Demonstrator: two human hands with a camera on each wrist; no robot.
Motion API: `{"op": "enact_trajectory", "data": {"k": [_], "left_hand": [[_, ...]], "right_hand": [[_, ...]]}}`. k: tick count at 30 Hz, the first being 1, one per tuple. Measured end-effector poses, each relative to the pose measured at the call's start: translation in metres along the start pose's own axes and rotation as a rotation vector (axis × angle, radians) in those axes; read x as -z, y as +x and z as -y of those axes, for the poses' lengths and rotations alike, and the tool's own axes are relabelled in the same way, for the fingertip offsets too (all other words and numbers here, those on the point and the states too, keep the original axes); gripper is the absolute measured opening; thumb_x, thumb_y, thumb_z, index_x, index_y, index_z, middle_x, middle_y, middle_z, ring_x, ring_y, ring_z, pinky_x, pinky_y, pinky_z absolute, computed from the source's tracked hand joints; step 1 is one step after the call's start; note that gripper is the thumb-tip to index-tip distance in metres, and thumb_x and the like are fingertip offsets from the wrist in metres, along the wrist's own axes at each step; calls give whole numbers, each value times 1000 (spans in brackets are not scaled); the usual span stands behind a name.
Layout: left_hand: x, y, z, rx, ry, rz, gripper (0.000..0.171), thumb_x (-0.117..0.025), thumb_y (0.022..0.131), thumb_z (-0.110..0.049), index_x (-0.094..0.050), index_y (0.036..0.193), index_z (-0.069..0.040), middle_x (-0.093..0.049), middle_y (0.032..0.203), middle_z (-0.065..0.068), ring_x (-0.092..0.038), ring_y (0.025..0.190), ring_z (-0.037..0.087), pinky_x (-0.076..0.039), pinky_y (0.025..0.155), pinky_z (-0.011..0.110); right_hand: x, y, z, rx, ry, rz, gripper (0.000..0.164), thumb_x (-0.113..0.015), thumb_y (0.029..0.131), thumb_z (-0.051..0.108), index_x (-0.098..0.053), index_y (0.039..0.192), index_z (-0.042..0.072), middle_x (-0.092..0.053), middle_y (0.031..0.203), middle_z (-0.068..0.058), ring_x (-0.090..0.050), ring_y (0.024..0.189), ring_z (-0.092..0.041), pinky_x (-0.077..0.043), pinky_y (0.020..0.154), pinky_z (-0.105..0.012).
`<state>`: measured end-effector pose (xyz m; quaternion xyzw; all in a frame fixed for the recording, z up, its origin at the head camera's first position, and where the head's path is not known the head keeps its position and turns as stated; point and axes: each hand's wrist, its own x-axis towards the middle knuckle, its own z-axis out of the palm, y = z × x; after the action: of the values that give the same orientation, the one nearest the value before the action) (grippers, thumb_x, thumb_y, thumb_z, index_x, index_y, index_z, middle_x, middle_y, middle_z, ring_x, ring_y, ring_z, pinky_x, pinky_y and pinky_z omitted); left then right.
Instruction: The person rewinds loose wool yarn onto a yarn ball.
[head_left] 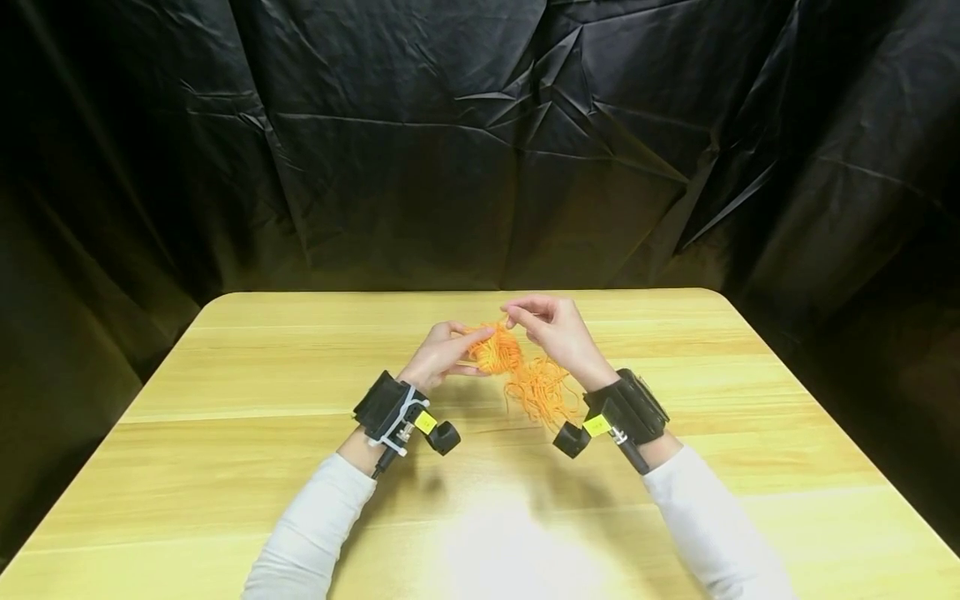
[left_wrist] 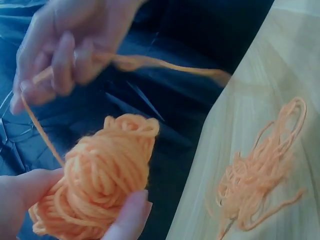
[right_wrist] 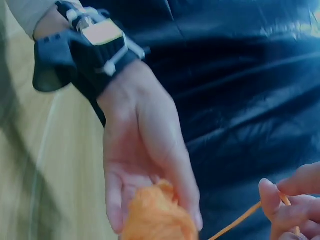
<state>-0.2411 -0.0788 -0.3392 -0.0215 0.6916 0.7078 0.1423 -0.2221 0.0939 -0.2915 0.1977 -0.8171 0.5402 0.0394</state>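
An orange ball of yarn sits in my left hand, gripped between the thumb and the fingers above the table. Just right of it and slightly higher, my right hand pinches a strand of the yarn between thumb and fingertip. That strand runs taut from the ball to the pinch, and its other end trails behind the fingers in the left wrist view. A loose tangle of orange yarn lies on the table below the right hand. Part of the ball is hidden by the left thumb and fingers.
The pale wooden table has rounded far corners. Behind it hangs a creased black sheet. Each wrist carries a black strap with a small camera, such as the left wrist camera. Bright glare falls on the table's near middle.
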Motion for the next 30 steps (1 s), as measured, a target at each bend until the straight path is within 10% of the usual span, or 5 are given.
{"op": "enact_trajectory", "data": {"k": [11,19,26,30], "left_hand": [[4,5,-5,-75,-170,-168,44,-61,84,-19,-33,110,2,-57,99,22,-63,63,14,-53,67,33],[5,10,-8,-105,-257,-209,46,-58,86,-23,-28,113,0,-53,106,20,-64,79,22,-53,69,31],[22,71,40,-176,-271,-75,61,-68,74,-41,-36,111,-4,-58,104,15,-63,87,24,-52,71,36],[14,47,25,-159,-215,3,50,-63,82,-34,-43,110,4,-60,102,18,-62,89,25,-51,75,39]], "right_hand": [[-23,-35,12,287,-206,-111,25,-49,90,5,-57,112,-5,-61,71,-7,-25,36,-2,-21,36,-20],[-34,-45,-6,113,-97,-40,23,-48,91,8,-60,105,-5,-64,69,-8,-38,44,-2,-24,38,-19],[-38,-37,-39,-149,192,212,24,-49,91,12,-63,103,-4,-63,77,-7,-30,44,-5,-23,40,-17],[-36,-27,-59,-290,310,270,29,-50,90,15,-58,109,-7,-59,74,-3,-34,48,-4,-26,45,-17]]}}
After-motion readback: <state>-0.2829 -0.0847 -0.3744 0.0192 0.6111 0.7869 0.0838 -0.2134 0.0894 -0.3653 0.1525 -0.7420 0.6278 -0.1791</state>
